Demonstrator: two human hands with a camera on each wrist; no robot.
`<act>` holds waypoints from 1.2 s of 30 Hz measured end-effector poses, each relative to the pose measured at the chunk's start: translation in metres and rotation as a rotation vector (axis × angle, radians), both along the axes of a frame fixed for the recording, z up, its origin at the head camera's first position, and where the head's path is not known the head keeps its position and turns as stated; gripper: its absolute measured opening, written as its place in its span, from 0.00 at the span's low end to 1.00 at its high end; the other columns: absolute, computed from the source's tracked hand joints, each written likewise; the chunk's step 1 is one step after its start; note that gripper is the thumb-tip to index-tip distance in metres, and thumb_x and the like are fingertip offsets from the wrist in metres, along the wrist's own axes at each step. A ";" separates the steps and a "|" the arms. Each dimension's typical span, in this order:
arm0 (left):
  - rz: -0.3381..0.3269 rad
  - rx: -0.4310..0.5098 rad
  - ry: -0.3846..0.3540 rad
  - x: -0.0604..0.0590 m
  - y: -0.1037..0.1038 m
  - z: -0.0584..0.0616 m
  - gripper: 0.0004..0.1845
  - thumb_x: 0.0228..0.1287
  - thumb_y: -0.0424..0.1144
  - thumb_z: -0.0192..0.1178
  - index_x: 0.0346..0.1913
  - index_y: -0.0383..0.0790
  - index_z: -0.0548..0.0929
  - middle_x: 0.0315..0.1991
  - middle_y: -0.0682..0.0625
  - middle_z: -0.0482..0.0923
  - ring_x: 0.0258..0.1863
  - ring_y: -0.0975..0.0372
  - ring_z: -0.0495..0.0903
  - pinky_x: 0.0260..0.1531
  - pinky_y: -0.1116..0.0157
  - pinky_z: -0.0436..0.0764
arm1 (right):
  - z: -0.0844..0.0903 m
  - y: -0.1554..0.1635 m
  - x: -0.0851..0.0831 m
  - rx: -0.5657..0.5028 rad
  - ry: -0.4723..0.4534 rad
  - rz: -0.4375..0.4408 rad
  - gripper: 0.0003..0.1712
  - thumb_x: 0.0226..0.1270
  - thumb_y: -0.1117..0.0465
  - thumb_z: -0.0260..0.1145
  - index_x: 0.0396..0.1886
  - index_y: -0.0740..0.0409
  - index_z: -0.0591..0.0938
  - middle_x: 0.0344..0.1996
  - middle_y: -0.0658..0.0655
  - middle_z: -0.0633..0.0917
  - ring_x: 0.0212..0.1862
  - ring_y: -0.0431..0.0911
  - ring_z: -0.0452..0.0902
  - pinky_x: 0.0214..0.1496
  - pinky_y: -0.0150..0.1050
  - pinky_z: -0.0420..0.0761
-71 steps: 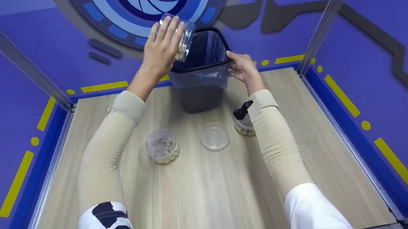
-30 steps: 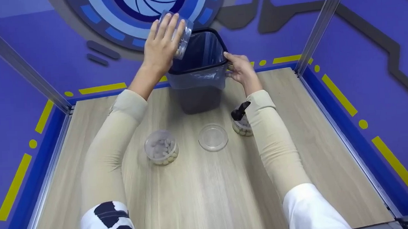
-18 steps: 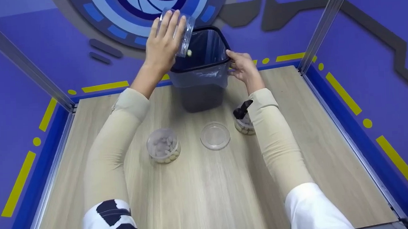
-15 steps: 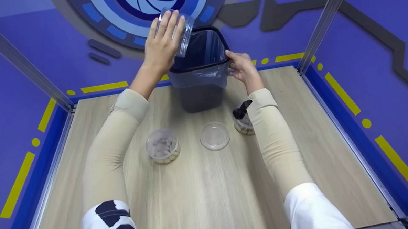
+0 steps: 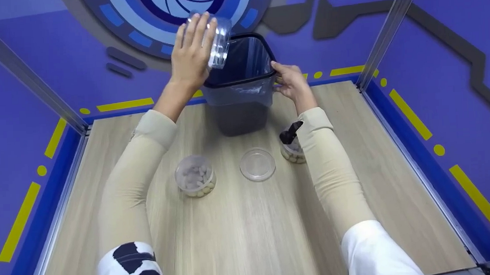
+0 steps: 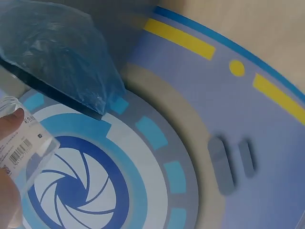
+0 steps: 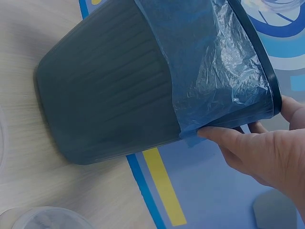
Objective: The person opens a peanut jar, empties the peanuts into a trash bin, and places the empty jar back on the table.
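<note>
My left hand [image 5: 192, 57] grips a clear plastic jar [image 5: 221, 43], tipped on its side over the left rim of a dark bin [image 5: 244, 117]. In the left wrist view a thumb [image 6: 12, 121] presses near the jar's barcode label [image 6: 21, 150]. No pieces show through the jar's visible wall. The bin stands against the back wall, lined with a thin plastic bag [image 7: 214, 62] folded over its rim. My right hand [image 5: 293, 81] holds the bin's right side at the rim, its thumb and fingers on either side. The bin's bottom is out of sight.
A clear tub [image 5: 195, 177] of pale oval nut-like pieces stands on the wooden table [image 5: 233, 237] at the left. Beside it lies a round clear lid [image 5: 257, 165]. Another such tub [image 5: 293, 155] sits partly behind my right sleeve. Printed panels [image 5: 453, 83] enclose the table.
Pale pieces seen in the tipped jar earlier are gone from it; one was falling into the bin shortly before now. The jar has just shifted slightly left. My right hand has stayed put.
</note>
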State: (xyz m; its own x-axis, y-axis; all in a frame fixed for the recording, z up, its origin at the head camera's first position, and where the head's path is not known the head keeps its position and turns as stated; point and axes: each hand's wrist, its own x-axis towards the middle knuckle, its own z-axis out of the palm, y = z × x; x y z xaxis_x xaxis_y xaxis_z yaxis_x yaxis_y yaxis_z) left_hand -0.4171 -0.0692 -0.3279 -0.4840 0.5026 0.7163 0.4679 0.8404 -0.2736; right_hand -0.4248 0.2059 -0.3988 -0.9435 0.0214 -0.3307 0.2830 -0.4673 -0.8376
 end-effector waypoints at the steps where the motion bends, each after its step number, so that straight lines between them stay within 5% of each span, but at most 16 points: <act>1: -0.001 0.060 -0.045 0.001 -0.001 0.001 0.43 0.60 0.31 0.65 0.78 0.39 0.61 0.78 0.42 0.60 0.77 0.49 0.58 0.78 0.53 0.53 | 0.000 0.000 0.000 -0.005 -0.001 0.002 0.15 0.75 0.60 0.62 0.54 0.64 0.75 0.59 0.63 0.78 0.56 0.51 0.77 0.70 0.54 0.71; 4: 0.007 0.212 -0.167 0.004 -0.003 0.004 0.55 0.49 0.41 0.79 0.78 0.38 0.59 0.78 0.42 0.59 0.77 0.49 0.55 0.78 0.56 0.50 | 0.000 0.000 -0.001 -0.005 0.002 0.010 0.20 0.76 0.60 0.62 0.61 0.66 0.72 0.65 0.64 0.76 0.60 0.51 0.76 0.72 0.55 0.68; 8: -0.022 0.369 -0.283 0.013 -0.007 0.004 0.62 0.44 0.52 0.83 0.79 0.38 0.57 0.79 0.43 0.57 0.78 0.51 0.54 0.78 0.61 0.49 | -0.001 0.000 -0.001 0.001 -0.003 0.004 0.21 0.75 0.60 0.62 0.62 0.65 0.72 0.61 0.62 0.78 0.62 0.52 0.76 0.72 0.55 0.68; 14: -0.117 0.597 -0.374 0.031 -0.012 -0.006 0.68 0.32 0.54 0.86 0.78 0.38 0.60 0.77 0.45 0.61 0.76 0.55 0.56 0.75 0.67 0.51 | 0.000 -0.001 0.001 0.011 -0.004 0.006 0.15 0.75 0.59 0.63 0.53 0.63 0.74 0.57 0.61 0.79 0.57 0.51 0.78 0.71 0.54 0.70; 20: -0.238 0.779 -0.423 0.058 -0.008 -0.025 0.71 0.27 0.61 0.86 0.78 0.37 0.61 0.76 0.47 0.63 0.73 0.57 0.60 0.73 0.66 0.58 | 0.003 0.000 0.002 0.063 -0.009 0.008 0.12 0.75 0.58 0.63 0.48 0.62 0.75 0.58 0.62 0.79 0.48 0.49 0.80 0.54 0.49 0.79; 25: -0.296 0.858 -0.452 0.079 0.002 -0.041 0.73 0.23 0.62 0.86 0.78 0.38 0.61 0.75 0.46 0.65 0.71 0.59 0.63 0.71 0.63 0.62 | 0.004 0.003 0.002 0.076 -0.003 0.006 0.13 0.75 0.58 0.63 0.51 0.62 0.75 0.59 0.62 0.79 0.50 0.50 0.79 0.49 0.48 0.79; 36: -0.339 0.910 -0.525 0.115 0.010 -0.086 0.73 0.23 0.59 0.87 0.78 0.38 0.60 0.72 0.44 0.66 0.70 0.57 0.66 0.71 0.59 0.65 | 0.002 -0.001 0.003 0.127 0.027 0.016 0.26 0.77 0.57 0.60 0.67 0.67 0.71 0.59 0.64 0.79 0.48 0.50 0.81 0.62 0.54 0.77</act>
State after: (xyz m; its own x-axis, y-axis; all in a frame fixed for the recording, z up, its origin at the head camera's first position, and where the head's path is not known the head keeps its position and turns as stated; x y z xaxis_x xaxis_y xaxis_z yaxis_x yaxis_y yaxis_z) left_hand -0.3023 -0.0595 -0.4141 -0.7730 0.0556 0.6320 0.5890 0.4332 0.6823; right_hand -0.4221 0.2050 -0.3966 -0.9527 0.0461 -0.3004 0.2659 -0.3522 -0.8974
